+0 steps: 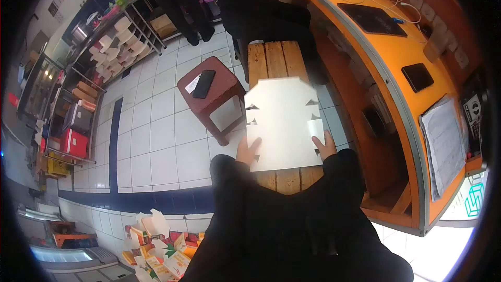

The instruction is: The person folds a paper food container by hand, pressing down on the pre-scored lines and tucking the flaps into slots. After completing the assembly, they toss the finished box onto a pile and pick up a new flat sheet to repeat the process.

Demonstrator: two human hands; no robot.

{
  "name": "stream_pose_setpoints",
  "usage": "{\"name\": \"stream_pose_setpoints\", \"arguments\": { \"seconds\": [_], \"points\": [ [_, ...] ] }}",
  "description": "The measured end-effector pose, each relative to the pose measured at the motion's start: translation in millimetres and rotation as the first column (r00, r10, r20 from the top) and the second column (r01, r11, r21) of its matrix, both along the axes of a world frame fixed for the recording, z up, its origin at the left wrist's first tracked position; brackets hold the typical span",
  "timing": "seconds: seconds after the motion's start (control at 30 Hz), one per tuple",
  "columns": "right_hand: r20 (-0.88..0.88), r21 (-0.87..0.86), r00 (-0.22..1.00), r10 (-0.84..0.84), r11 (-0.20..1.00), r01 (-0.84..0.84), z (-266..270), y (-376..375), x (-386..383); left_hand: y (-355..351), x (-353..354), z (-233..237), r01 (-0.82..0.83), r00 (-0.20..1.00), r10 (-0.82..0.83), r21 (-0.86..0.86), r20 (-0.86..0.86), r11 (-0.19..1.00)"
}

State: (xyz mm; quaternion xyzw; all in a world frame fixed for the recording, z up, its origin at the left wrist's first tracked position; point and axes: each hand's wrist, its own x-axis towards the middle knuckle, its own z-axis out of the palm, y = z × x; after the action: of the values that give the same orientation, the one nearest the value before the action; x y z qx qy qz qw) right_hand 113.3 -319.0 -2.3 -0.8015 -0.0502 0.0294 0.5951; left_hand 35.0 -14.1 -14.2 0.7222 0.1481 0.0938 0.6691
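Note:
A flat white sheet of die-cut cardboard [284, 125] with notched side edges lies over a wooden bench [276, 58], between my knees. On its lower left edge rests my left hand [247, 150], thumb on top and the other fingers out of sight beneath. My right hand [325, 145] grips the opposite edge the same way, its thumb on the upper face. Both hands hold the sheet roughly level. Small triangular cuts show along its two sides.
A maroon stool [211, 94] bearing a black phone [204, 83] stands left of the bench. Folded printed boxes [162, 250] pile up at lower left. An orange counter [386, 73] runs along the right. Another person in dark clothing [250, 10] sits at the bench's far end.

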Motion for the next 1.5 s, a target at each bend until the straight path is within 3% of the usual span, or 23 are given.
{"name": "stream_pose_setpoints", "arguments": {
  "seconds": [0.03,0.23,0.27,0.3,0.4,0.53,0.6,0.67,0.73,0.77,0.83,0.87,0.9,0.97,1.03,1.1,1.2,1.23,1.3,1.37,1.4,1.47,1.5],
  "points": [
    [0.028,-0.136,0.998,-0.05,0.989,0.053,-4,0,1,1,2,-11,-0.001,1.0,0.001,0.0,0.0,1.0],
    [-0.081,-0.105,0.997,0.009,0.994,-0.017,-8,0,9,3,8,-21,-0.026,0.996,0.015,-0.115,-0.092,0.993],
    [-0.085,-0.103,0.996,0.006,0.995,-0.015,-3,-1,9,5,5,-16,-0.009,0.991,-0.022,-0.224,-0.132,0.975],
    [-0.167,-0.037,0.983,0.073,0.996,-0.08,-1,-3,12,6,4,-12,0.002,0.984,-0.061,-0.33,-0.168,0.944],
    [-0.336,0.089,0.926,0.171,0.985,-0.149,8,-7,13,8,3,-5,-0.004,0.967,-0.09,-0.367,-0.238,0.93],
    [-0.592,0.17,0.762,0.261,0.965,-0.198,22,-12,24,15,6,-1,0.007,0.945,-0.108,-0.312,-0.309,0.95],
    [-0.626,0.18,0.734,0.264,0.964,-0.194,16,-14,33,26,8,2,0.085,0.873,-0.261,-0.397,-0.413,0.914],
    [-0.661,0.192,0.7,0.27,0.963,-0.19,7,-12,36,28,10,0,0.078,0.869,-0.26,-0.403,-0.421,0.912],
    [-0.557,0.137,0.798,0.231,0.973,-0.186,6,-9,30,22,10,-2,0.074,0.865,-0.263,-0.408,-0.428,0.91],
    [-0.554,0.139,0.799,0.231,0.973,-0.185,-6,-9,32,14,10,-5,0.101,0.891,-0.212,-0.281,-0.401,0.954],
    [-0.364,-0.288,0.919,0.15,0.92,-0.264,-33,-8,37,4,13,-2,0.121,0.914,-0.169,-0.148,-0.368,0.981],
    [-0.366,-0.288,0.919,0.148,0.921,-0.263,-35,-6,36,1,15,0,0.173,0.926,-0.136,0.075,-0.353,0.982],
    [-0.269,-0.414,0.958,0.097,0.887,-0.206,-12,5,26,-3,16,4,0.211,0.937,-0.108,0.291,-0.332,0.933],
    [-0.183,-0.533,0.981,0.059,0.833,-0.149,29,26,8,-17,19,23,0.204,0.921,-0.044,0.384,-0.388,0.901],
    [-0.24,-0.724,0.969,-0.057,0.675,-0.139,52,44,3,-30,22,21,0.144,0.942,0.119,0.697,-0.314,0.703],
    [-0.22,-0.748,0.974,-0.059,0.651,-0.129,26,57,-2,-47,23,28,0.137,0.948,0.153,0.789,-0.281,0.599],
    [0.208,-0.913,0.978,-0.012,0.357,0.198,-17,76,-12,-76,32,10,0.117,0.926,0.304,0.936,-0.223,0.333],
    [0.273,-0.939,0.962,0.031,0.226,0.259,-25,81,-9,-85,37,12,0.186,0.887,0.367,0.944,-0.28,0.271],
    [0.292,-0.951,0.952,0.088,0.13,0.28,-43,89,-6,-96,42,13,0.234,0.873,0.402,0.96,-0.277,0.153],
    [0.132,-0.983,0.99,0.054,0.134,0.124,-36,92,1,-93,37,26,0.257,0.886,0.34,0.944,-0.317,0.209],
    [0.162,-0.978,0.985,0.058,0.14,0.153,-25,88,3,-85,40,33,0.275,0.898,0.277,0.928,-0.342,0.252],
    [-0.088,-0.895,0.993,0.082,0.431,-0.115,-1,68,9,-58,36,27,0.239,0.901,0.213,0.843,-0.377,0.481],
    [-0.138,-0.824,0.99,0.036,0.551,-0.135,6,56,13,-40,35,25,0.263,0.886,0.162,0.76,-0.433,0.595]
  ]
}}
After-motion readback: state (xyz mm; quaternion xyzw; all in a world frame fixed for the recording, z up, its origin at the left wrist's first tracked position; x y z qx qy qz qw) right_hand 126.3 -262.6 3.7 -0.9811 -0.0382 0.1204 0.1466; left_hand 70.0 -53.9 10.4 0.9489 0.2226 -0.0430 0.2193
